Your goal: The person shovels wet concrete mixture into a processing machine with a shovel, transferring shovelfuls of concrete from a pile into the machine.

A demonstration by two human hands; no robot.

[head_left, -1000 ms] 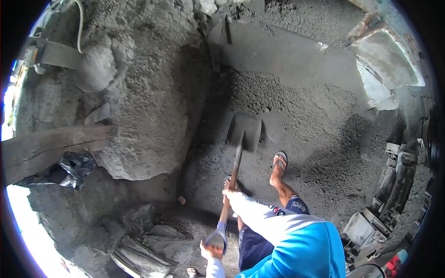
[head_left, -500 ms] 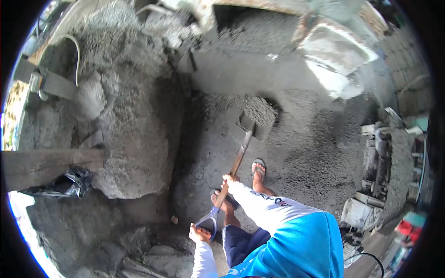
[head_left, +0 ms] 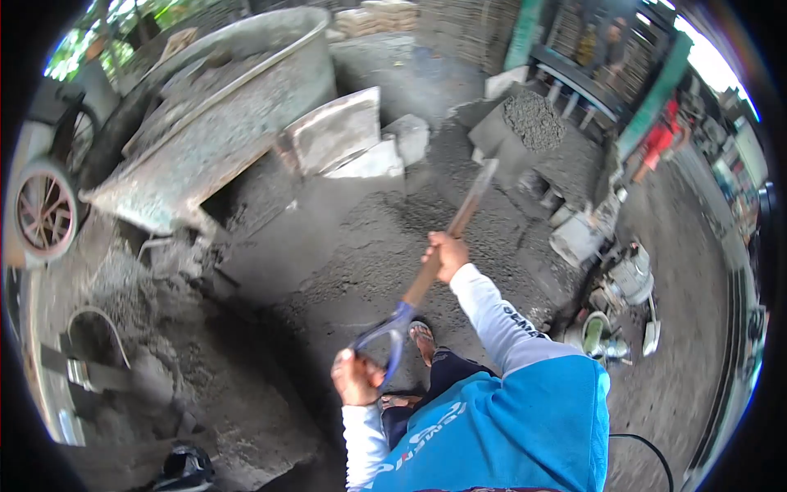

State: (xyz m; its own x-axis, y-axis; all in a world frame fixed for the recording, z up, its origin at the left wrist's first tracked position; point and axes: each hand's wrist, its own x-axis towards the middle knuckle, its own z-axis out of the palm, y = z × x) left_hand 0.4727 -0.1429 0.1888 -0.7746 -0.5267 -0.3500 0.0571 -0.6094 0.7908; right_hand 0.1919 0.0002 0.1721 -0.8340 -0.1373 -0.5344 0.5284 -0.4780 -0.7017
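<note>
The shovel (head_left: 464,215) with a brown wooden shaft and blue plastic-looking loop handle (head_left: 405,313) slants away from the grip, its flat grey blade (head_left: 493,135) beyond the right hand. The left hand (head_left: 357,378) is clasped round the loop handle, presumably to steer; the right hand (head_left: 447,256) is wrapped around the shaft, likely bearing weight. Coarse grey mix (head_left: 534,120) shows at the blade, though blur obscures how it rests. Beyond the grip, leftward, stands a large pale weathered tub (head_left: 246,115).
</note>
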